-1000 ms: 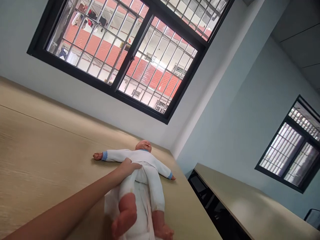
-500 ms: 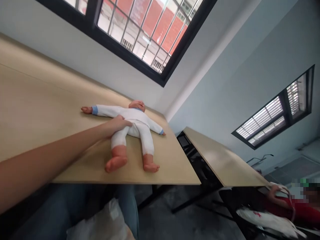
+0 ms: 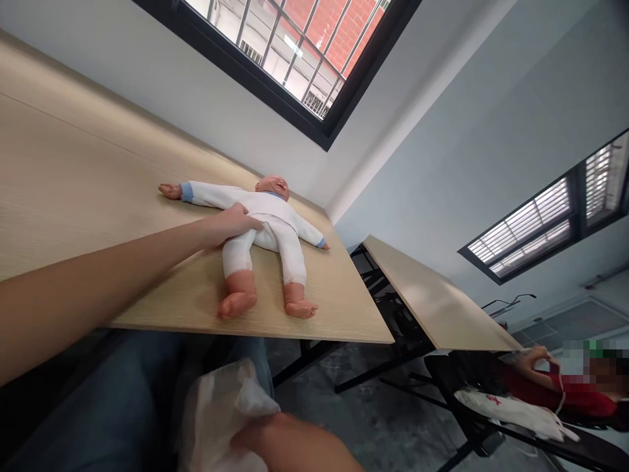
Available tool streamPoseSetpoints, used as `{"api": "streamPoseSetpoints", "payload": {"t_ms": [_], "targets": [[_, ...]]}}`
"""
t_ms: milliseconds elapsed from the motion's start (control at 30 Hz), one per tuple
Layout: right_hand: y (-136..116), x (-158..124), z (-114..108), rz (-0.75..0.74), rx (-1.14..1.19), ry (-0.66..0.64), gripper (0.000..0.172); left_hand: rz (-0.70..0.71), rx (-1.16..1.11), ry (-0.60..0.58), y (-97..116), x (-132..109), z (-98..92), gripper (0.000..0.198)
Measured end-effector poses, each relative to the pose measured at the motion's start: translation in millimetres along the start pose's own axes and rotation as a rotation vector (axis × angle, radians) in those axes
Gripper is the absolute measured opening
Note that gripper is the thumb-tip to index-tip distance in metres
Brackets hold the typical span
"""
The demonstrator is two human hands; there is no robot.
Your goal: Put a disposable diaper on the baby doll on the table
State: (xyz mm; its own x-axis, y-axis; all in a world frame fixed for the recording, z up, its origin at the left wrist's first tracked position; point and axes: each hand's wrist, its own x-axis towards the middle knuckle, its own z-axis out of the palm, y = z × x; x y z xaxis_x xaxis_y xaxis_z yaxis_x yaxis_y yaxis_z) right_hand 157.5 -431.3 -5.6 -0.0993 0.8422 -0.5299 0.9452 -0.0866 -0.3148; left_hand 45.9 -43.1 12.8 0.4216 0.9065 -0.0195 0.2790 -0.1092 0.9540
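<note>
A baby doll (image 3: 272,210) in a white outfit with blue cuffs lies on its back on the wooden table (image 3: 122,170), arms spread, bare feet towards me. My left hand (image 3: 238,223) is closed at the doll's hip, with the thumb across the top of the white trousers. Below the table edge, a whitish, partly see-through plastic bag (image 3: 206,406) is over my lap. My right hand (image 3: 275,436) reaches in from the bottom and touches the bag. Its fingers are blurred and hidden by the white material.
A second wooden table (image 3: 427,295) stands to the right across a gap. Beyond it sits a person in a red top (image 3: 584,396), near a black chair holding a white bag (image 3: 511,410). A barred window (image 3: 295,52) is in the wall behind my table.
My right hand has come up into view at the plastic bag, and the bag sits higher. The view has tilted slightly. My left hand stays at the doll's hip.
</note>
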Motion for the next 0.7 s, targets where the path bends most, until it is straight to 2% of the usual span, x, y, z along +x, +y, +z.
{"api": "streamPoseSetpoints", "payload": {"t_ms": [67, 233, 333, 467, 533, 567, 667, 700], "targets": [[0.8, 20.5, -1.2, 0.010, -0.038, -0.043, 0.061, 0.037, 0.026, -0.003, -6.4, 5.2, -1.4, 0.089], [17.4, 47.0, 10.5, 0.116, -0.133, 0.142, 0.074, 0.093, 0.092, -0.058, -26.7, 25.5, 0.0, 0.085], [28.0, 52.5, 16.6, 0.253, -0.222, 0.183, 0.067, 0.099, 0.073, -0.003, -28.8, 29.4, 3.0, 0.083], [27.3, 59.2, 15.7, 0.378, -0.339, 0.232, 0.039, 0.103, 0.087, 0.035, -18.9, 19.0, 2.5, 0.080], [22.2, 60.7, 14.4, 0.319, -0.383, 0.237, 0.031, 0.104, 0.108, 0.030, -13.9, 11.9, 0.6, 0.082], [19.5, 60.7, 14.6, 0.241, -0.396, 0.213, 0.028, 0.110, 0.117, 0.026, -12.1, 8.9, -0.4, 0.083], [13.7, 60.0, 19.0, -0.110, -0.373, 0.099, 0.018, 0.147, 0.137, 0.005, -8.6, 3.0, -3.0, 0.080], [13.4, 60.2, 21.1, -0.186, -0.365, 0.078, 0.019, 0.155, 0.145, 0.002, -7.8, 2.0, -3.6, 0.079]]}}
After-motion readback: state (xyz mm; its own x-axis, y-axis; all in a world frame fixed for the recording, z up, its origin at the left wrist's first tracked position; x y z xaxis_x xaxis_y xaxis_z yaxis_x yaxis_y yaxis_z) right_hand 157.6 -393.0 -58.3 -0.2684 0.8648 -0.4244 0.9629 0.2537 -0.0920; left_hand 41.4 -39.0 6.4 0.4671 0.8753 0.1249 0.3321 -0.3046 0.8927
